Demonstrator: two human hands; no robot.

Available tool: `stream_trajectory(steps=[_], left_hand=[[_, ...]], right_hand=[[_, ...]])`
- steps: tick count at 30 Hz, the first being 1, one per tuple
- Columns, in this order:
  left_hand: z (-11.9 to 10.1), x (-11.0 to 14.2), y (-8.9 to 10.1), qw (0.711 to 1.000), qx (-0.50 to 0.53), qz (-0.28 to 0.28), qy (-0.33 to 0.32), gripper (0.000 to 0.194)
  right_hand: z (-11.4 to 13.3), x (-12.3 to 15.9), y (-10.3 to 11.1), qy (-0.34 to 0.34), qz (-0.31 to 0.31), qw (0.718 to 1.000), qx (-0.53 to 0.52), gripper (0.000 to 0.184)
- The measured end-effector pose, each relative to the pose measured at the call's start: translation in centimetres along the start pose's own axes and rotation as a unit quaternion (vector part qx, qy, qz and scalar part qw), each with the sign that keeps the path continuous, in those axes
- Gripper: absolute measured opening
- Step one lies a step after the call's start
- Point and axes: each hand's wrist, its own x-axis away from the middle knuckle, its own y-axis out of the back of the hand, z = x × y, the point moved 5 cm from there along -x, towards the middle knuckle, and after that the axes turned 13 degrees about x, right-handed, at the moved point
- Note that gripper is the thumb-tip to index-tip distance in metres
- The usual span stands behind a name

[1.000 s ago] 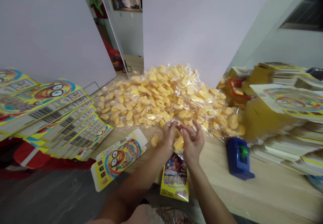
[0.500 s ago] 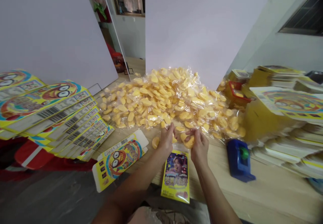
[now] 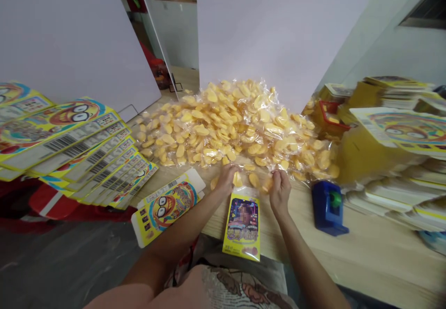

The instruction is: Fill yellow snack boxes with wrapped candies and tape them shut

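A big heap of yellow snacks in clear wrappers (image 3: 237, 128) covers the middle of the wooden table (image 3: 365, 253). My left hand (image 3: 226, 178) and my right hand (image 3: 279, 189) rest at the heap's near edge, a short way apart, both with fingers curled. They pinch the two ends of a strip of wrapped yellow pieces (image 3: 254, 180) stretched between them. Just below the hands a yellow printed packet (image 3: 243, 225) lies flat at the table's front edge. A flat yellow carton with a cartoon face (image 3: 167, 209) lies to the left of it.
Fanned flat cartons (image 3: 80, 155) lie on the left. A blue tape dispenser (image 3: 327, 207) sits right of my hands. Stacks of printed cartons (image 3: 393, 160) fill the right side. White boards (image 3: 278, 35) stand behind the heap. My patterned lap (image 3: 230, 290) is below.
My hands have moved apart and forward to the heap's edge. The yellow piece held up between them a second ago is now down at table level in a stretched strip.
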Motion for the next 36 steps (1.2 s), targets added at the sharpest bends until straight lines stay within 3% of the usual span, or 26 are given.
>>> stream_trajectory(steps=[4,7,10,12,15,17,20,27,31,36], left_hand=[[-0.4,-0.7,0.0,0.987,-0.11,0.107,-0.039,0.014],[0.0,-0.4,-0.1,0.958,-0.202,0.199,-0.034,0.006],[0.9,0.8,0.1,0.923,-0.284,0.259,-0.023,0.003],[1.4,1.7,0.5,0.905,-0.328,0.269,-0.027,0.005],[1.9,3.1,0.9,0.88,-0.38,0.283,-0.032,0.006],[1.9,3.7,1.1,0.865,-0.406,0.293,-0.037,0.009],[1.4,4.0,1.3,0.849,-0.435,0.296,-0.053,0.014],[0.9,3.8,1.7,0.824,-0.472,0.305,-0.07,0.016],[1.2,4.6,1.6,0.805,-0.485,0.335,-0.062,0.015],[1.3,5.4,1.6,0.802,-0.503,0.314,-0.067,0.016]], right_hand=[[-0.4,0.5,-0.4,0.05,-0.016,0.999,-0.004,0.02],[-0.7,1.7,-1.5,0.121,0.043,0.992,0.011,0.019],[-1.4,2.9,-2.3,0.141,0.119,0.983,0.025,0.019],[-1.8,3.3,-2.4,0.118,0.137,0.983,0.028,0.018],[-1.9,3.2,-1.6,0.09,0.076,0.992,0.037,0.016],[-1.5,3.3,-1.6,0.11,0.057,0.991,0.041,0.015],[-1.1,3.9,-2.2,0.148,0.087,0.984,0.039,0.015],[-2.1,6.6,-3.7,0.088,0.211,0.973,0.022,0.017],[-3.1,7.4,-3.4,0.036,0.207,0.977,0.039,0.019],[-3.8,7.8,-3.2,-0.031,0.175,0.982,0.063,0.024]])
